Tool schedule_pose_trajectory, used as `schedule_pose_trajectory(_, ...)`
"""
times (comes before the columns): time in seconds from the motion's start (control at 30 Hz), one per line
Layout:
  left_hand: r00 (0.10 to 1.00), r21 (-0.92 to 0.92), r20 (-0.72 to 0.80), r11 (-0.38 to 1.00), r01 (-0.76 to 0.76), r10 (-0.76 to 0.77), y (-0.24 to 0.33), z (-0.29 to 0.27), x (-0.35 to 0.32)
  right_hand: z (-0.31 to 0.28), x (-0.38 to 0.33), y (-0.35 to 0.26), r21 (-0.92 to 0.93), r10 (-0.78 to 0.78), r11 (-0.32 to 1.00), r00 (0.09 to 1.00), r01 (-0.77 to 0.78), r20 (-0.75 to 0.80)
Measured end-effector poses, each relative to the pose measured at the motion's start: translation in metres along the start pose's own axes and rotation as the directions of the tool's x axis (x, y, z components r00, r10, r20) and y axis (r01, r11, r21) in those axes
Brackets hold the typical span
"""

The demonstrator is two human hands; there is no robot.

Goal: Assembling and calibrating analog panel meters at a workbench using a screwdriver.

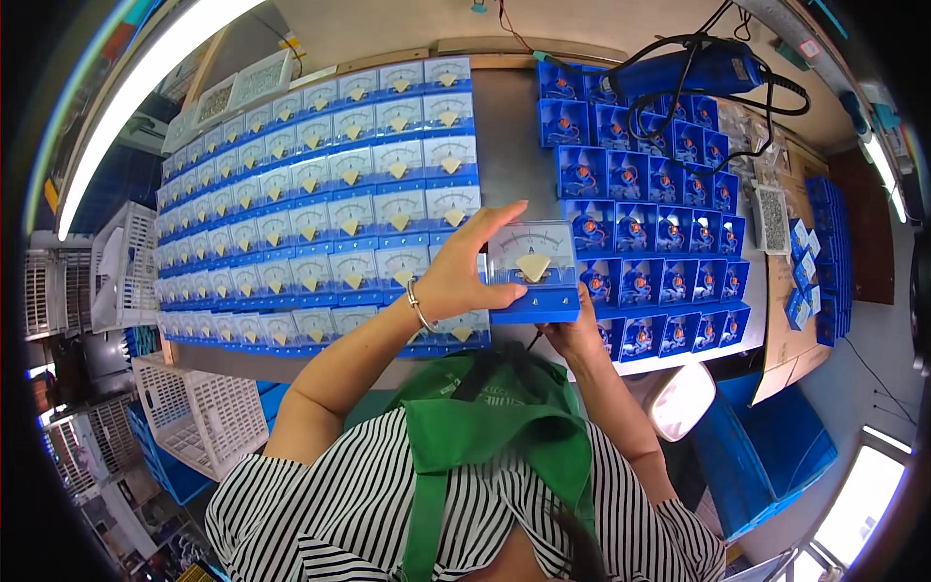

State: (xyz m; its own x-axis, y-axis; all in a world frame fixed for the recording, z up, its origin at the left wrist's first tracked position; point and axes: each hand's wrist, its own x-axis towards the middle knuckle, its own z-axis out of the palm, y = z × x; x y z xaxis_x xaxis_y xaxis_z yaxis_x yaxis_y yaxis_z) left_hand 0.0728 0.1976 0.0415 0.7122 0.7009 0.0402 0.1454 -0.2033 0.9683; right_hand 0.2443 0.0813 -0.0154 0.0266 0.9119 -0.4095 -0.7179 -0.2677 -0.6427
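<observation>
An ammeter (531, 267) with a blue base, a clear front cover, a white dial and a cream fan-shaped piece is held up in front of my chest. My left hand (458, 274) grips its left side, thumb on the lower front and fingers along the upper edge. At the lower right corner, my right hand (576, 332) is closed on the blue base, with its fingertips partly hidden behind it. A thin dark thing (534, 339) shows beside the right fingers; I cannot make out what it is.
Rows of similar meters (330, 209) cover the table's left side. Open blue cases (635, 228) with orange parts inside stand in rows to the right. A blue tool with a black cable (689, 73) hangs over the far right. Blue bins (766, 456) and a white crate (199, 412) flank me.
</observation>
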Motion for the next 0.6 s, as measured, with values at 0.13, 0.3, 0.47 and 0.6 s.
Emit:
schedule_pose_trajectory(0.13, 0.997, -0.105, 0.013, 0.991, 0.078, -0.077, 0.007, 0.004, -0.017, -0.001, -0.011, 0.008, -0.028, -0.021, 0.999, 0.999, 0.022, 0.05)
schedule_pose_trajectory(0.3, 0.997, -0.097, 0.036, 0.992, 0.077, -0.073, 0.013, 0.005, -0.023, -0.002, -0.019, 0.01, -0.014, -0.044, 0.999, 0.994, 0.045, 0.096)
schedule_pose_trajectory(0.47, 0.997, -0.145, 0.033, 0.987, 0.073, -0.068, 0.013, 0.007, -0.026, 0.011, -0.026, 0.019, -0.005, -0.213, 0.977, 0.977, 0.213, 0.024)
schedule_pose_trajectory(0.6, 0.997, -0.129, 0.033, 0.989, 0.068, -0.064, 0.011, 0.006, -0.026, 0.014, -0.028, 0.019, 0.018, -0.228, 0.974, 0.973, 0.228, 0.025)
